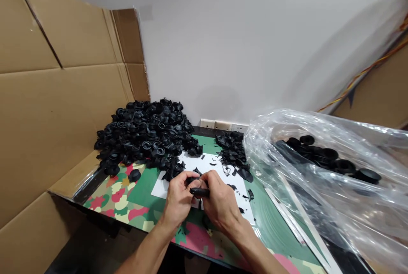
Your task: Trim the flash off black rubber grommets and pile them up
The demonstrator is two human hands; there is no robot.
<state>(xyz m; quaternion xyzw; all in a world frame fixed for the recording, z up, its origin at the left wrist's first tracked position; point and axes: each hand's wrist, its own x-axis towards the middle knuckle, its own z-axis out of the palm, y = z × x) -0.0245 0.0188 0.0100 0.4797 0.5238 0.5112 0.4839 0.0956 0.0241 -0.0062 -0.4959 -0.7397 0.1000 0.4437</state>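
Observation:
My left hand [179,199] and my right hand [221,201] meet over a white sheet [208,164]. Pinched in my left fingers is a small black rubber part [191,179], mostly hidden by them. A dark, thick pen-like tool [199,192] is gripped in my right hand, its rounded end pointing left; its other end is hidden. Beyond my left hand rises a large heap of black ribbed rubber parts [149,131]. Thin black rubber scraps [234,152] are piled behind the sheet's right side, and smaller bits lie on the sheet.
A cardboard wall [73,108] stands along the left. At right, a clear plastic bag [270,125] contains round black rubber parts [321,155]. White strips [298,227] lie on the patterned green tabletop [274,218]. Wall sockets [223,125] sit behind the table.

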